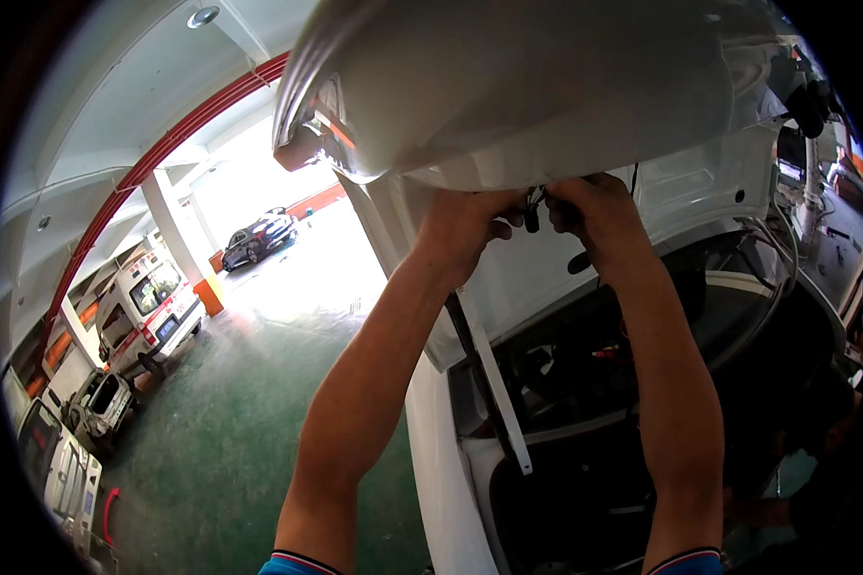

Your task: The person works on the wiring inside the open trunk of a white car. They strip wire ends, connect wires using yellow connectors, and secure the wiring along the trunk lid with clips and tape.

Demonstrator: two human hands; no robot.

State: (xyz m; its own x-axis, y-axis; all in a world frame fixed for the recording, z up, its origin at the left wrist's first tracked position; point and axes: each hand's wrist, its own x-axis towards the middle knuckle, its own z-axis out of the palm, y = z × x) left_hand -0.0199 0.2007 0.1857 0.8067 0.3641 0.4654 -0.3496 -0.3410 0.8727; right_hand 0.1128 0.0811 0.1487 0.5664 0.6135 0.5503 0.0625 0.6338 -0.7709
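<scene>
My left hand (462, 228) and my right hand (596, 218) are raised together under the lower edge of a pale, glossy car tailgate (547, 96). Between their fingertips is a small black plug-like part (532, 218); its exact kind is too small to tell. Both hands look closed around it, fingers pinched and thumbs facing each other. A thin dark cable (635, 179) hangs from the panel just right of my right hand. The panel's edge partly covers my fingers.
Below my hands lies the car's dark open rear (585, 498), with a slanted strut (489, 383) at its left. Green floor (230, 450) stretches leftward toward a white van (149, 307) and a dark car (259, 238). A dim person-like shape (834, 422) is at the right.
</scene>
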